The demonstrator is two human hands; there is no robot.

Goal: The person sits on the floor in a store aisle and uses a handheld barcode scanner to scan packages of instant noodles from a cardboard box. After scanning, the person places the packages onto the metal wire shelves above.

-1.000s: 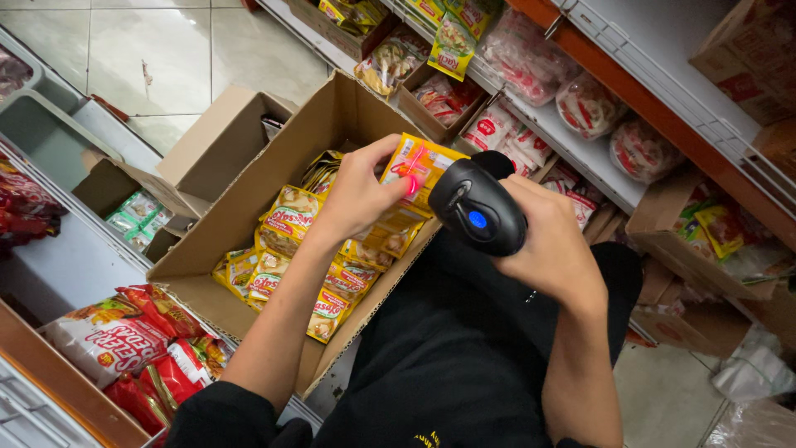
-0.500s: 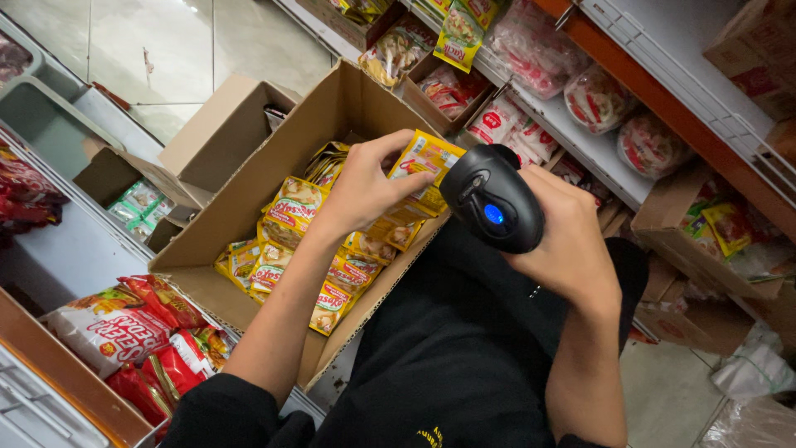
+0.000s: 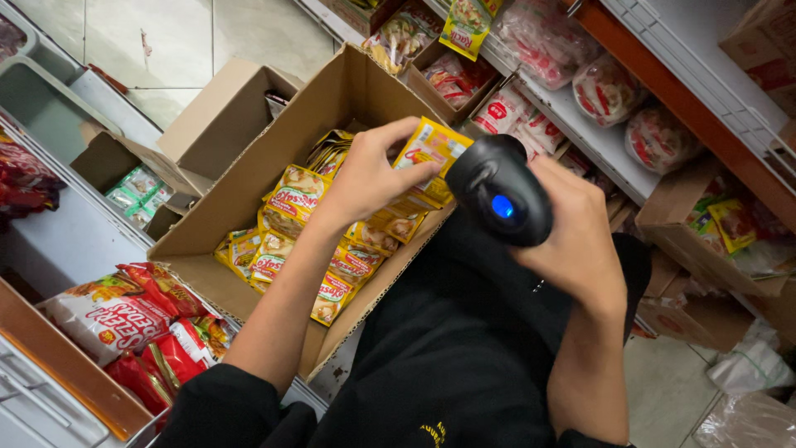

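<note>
My left hand [image 3: 373,174] holds a small yellow sachet [image 3: 431,149] above an open cardboard box [image 3: 249,166]. Several more yellow and orange sachets [image 3: 290,199] lie in rows inside that box. My right hand [image 3: 572,241] grips a black handheld scanner [image 3: 497,199] with a lit blue button on top. The scanner's head sits right beside the sachet, pointing toward it. My lap in dark clothing is below the box's near edge.
A white and orange shelf [image 3: 605,141] at the upper right carries bagged goods [image 3: 605,87] and small cartons. Red snack bags [image 3: 124,315] lie at the lower left. A smaller open box [image 3: 215,116] and grey bins [image 3: 50,116] stand on the tiled floor.
Both hands have shifted a little toward the frame's centre, and the scanner has closed in beside the sachet. My grip on both is unchanged.
</note>
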